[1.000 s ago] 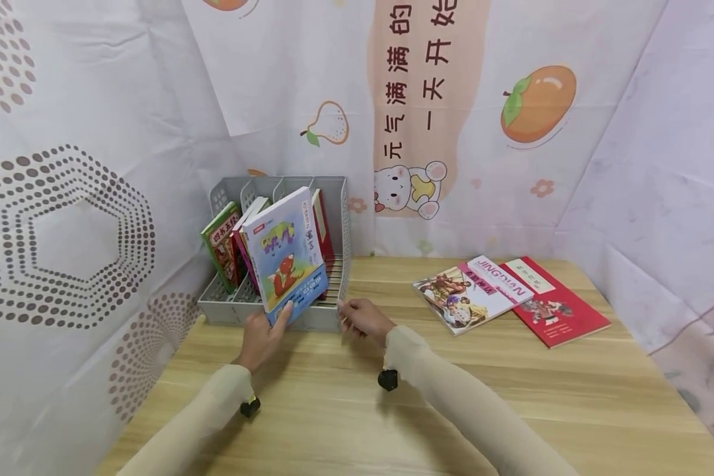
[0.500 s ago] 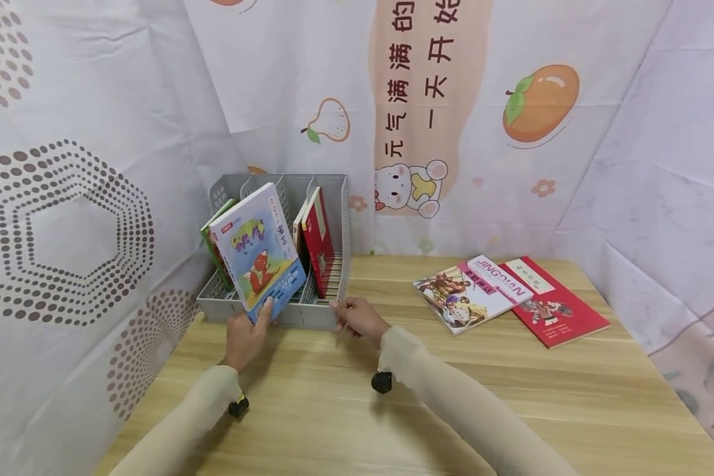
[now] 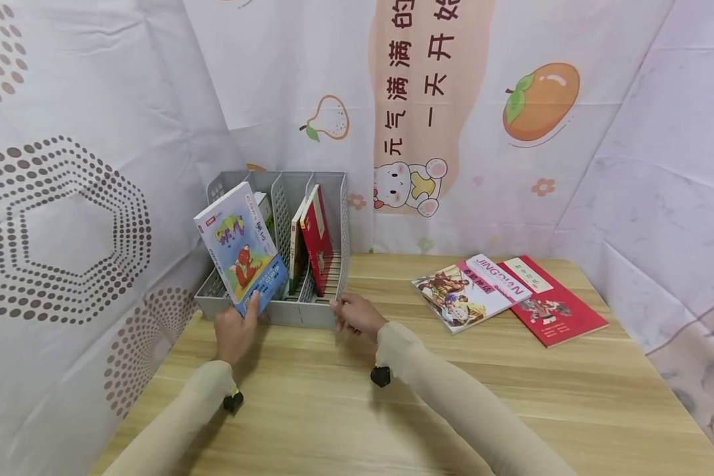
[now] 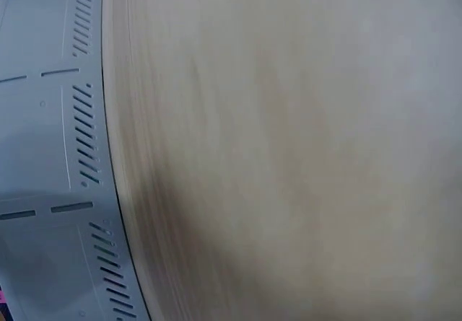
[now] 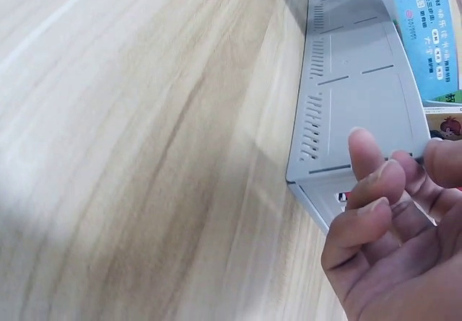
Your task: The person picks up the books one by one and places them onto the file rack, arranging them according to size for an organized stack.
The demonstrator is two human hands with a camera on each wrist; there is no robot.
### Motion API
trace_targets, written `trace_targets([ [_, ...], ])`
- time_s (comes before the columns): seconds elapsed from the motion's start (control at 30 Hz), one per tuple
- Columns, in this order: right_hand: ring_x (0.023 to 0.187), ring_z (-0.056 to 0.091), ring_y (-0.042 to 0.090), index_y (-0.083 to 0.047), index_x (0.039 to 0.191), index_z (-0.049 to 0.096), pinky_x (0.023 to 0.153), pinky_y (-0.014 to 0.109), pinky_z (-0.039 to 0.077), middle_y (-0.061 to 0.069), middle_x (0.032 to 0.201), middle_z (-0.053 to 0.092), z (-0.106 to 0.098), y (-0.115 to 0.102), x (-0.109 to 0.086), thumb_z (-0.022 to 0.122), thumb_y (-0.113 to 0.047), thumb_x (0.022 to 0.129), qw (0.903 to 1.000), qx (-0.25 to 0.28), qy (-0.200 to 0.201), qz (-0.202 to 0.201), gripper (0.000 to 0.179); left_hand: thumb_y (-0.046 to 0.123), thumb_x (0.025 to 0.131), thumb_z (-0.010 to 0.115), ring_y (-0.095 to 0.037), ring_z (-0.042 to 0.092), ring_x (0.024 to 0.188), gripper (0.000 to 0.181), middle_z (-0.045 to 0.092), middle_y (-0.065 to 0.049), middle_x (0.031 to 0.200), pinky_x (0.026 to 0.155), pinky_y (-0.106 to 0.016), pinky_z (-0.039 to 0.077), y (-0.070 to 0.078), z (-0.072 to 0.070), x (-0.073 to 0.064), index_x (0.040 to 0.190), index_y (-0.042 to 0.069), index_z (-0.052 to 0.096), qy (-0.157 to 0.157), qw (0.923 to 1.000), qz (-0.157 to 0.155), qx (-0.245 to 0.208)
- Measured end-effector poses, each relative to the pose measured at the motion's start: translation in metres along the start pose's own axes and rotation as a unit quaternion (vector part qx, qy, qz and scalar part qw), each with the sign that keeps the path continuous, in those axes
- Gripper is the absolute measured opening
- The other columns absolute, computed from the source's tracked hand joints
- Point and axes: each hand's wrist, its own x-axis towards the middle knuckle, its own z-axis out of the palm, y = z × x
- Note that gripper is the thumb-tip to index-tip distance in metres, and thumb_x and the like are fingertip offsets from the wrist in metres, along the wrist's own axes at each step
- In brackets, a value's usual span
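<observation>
My left hand [image 3: 235, 336] grips the lower edge of a blue-and-white picture book [image 3: 238, 241] with a fox on its cover, thumb on the front. The book is tilted over the left compartments of a grey file rack [image 3: 300, 315] and hides much of them. At the rack's front right corner, my right hand [image 3: 359, 315] pinches the rim between thumb and forefinger, as the right wrist view shows. A red book [image 3: 315, 241] leans in the rightmost compartment. Beside it, a thinner book [image 3: 295, 248] stands in the adjoining compartment.
On the right of the wooden table [image 3: 452, 396] lie a white illustrated book [image 3: 470, 291] and a red book [image 3: 556, 304], the white one overlapping the red one. Printed curtains [image 3: 274, 79] hang behind and at both sides.
My left hand has carried the fox book leftward across the rack, uncovering the books in the right compartments. The right hand has stayed at the rack's corner.
</observation>
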Motion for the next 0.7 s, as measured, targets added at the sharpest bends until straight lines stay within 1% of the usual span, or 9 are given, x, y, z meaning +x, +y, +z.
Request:
trace_targets([
  [0.1,0.052,0.038,0.018,-0.001,0.092,0.056,0.048,0.029,0.031,0.017,0.078,0.067,-0.001,-0.001,-0.001,0.046,-0.029,0.111,0.9998,-0.018,-0.002,-0.005,0.036,0.028,0.104,0.061,-0.040,0.065,0.057,0.043,0.068,-0.016,0.061,0.055,-0.056,0.048,-0.002,0.002,0.003,0.078,-0.006,0.070,0.003,0.9999,-0.005,0.015],
  [0.2,0.052,0.038,0.018,-0.002,0.090,0.056,0.048,0.031,0.031,0.020,0.080,0.069,-0.001,-0.002,0.000,0.046,-0.030,0.111,0.9995,-0.029,-0.001,-0.007,0.036,0.031,0.104,0.060,-0.040,0.064,0.056,0.046,0.067,-0.014,0.060,0.055,-0.055,0.047,-0.004,0.005,0.007,0.075,-0.004,0.069,0.003,0.9998,-0.006,0.018],
  [0.27,0.052,0.039,0.019,-0.003,0.089,0.056,0.049,0.032,0.032,0.020,0.080,0.069,-0.001,-0.001,0.001,0.047,-0.031,0.111,0.9994,-0.034,0.001,-0.008,0.036,0.031,0.104,0.060,-0.039,0.063,0.055,0.046,0.067,-0.014,0.059,0.054,-0.054,0.046,-0.005,0.006,0.009,0.074,-0.002,0.070,0.002,0.9997,0.005,0.022],
  [0.33,0.052,0.040,0.020,-0.004,0.088,0.056,0.048,0.032,0.032,0.020,0.079,0.070,-0.001,0.000,0.002,0.047,-0.030,0.111,0.9993,-0.035,0.003,-0.009,0.036,0.030,0.104,0.060,-0.036,0.060,0.050,0.047,0.066,-0.014,0.057,0.051,-0.052,0.044,-0.005,0.007,0.010,0.071,-0.002,0.069,-0.003,0.9994,0.022,0.028],
  [0.43,0.051,0.040,0.020,-0.006,0.086,0.056,0.046,0.031,0.032,0.019,0.077,0.070,-0.001,0.001,0.003,0.048,-0.030,0.111,0.9993,-0.036,0.003,-0.011,0.035,0.028,0.103,0.061,-0.029,0.050,0.043,0.048,0.061,-0.015,0.053,0.045,-0.047,0.038,-0.006,0.009,0.012,0.064,-0.001,0.064,-0.008,0.9976,0.049,0.048],
  [0.5,0.051,0.041,0.020,-0.007,0.085,0.056,0.045,0.030,0.032,0.020,0.076,0.070,-0.001,0.002,0.004,0.048,-0.030,0.111,0.9993,-0.036,0.004,-0.011,0.035,0.028,0.103,0.061,-0.025,0.043,0.041,0.050,0.055,-0.013,0.049,0.043,-0.044,0.034,-0.005,0.011,0.014,0.059,0.003,0.056,-0.014,0.9958,0.067,0.062],
  [0.63,0.052,0.041,0.020,-0.007,0.085,0.056,0.045,0.029,0.032,0.019,0.077,0.070,-0.002,0.002,0.004,0.048,-0.030,0.110,0.9991,-0.039,0.007,-0.012,0.036,0.031,0.104,0.059,-0.022,0.037,0.043,0.054,0.045,-0.006,0.047,0.043,-0.041,0.029,-0.003,0.015,0.021,0.056,0.011,0.046,-0.032,0.9929,0.082,0.080],
  [0.7,0.053,0.041,0.019,-0.006,0.086,0.056,0.046,0.030,0.032,0.018,0.077,0.071,-0.002,0.003,0.003,0.048,-0.032,0.110,0.9991,-0.040,0.006,-0.013,0.036,0.033,0.105,0.057,-0.021,0.034,0.044,0.055,0.039,-0.002,0.047,0.044,-0.038,0.026,-0.002,0.018,0.025,0.056,0.014,0.041,-0.043,0.9915,0.083,0.090],
])
